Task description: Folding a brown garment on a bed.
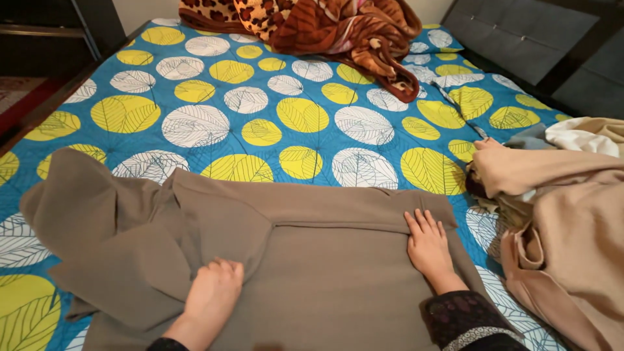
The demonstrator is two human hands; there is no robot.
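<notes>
While grey-brown cloth [325, 260] lies crosswise, left hand [211, 296] pinches fold; right hand [429, 247] flat, fingers spread.

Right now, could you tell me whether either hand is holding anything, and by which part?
The left hand pinches a fold of the grey-brown cloth near its left side; the right hand lies flat on it by the upper right fold, gripping nothing.

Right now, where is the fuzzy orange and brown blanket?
In the head view, the orange and brown blanket lies bunched at the far end of the bed sheet, beyond the grey-brown cloth under both hands.
</notes>
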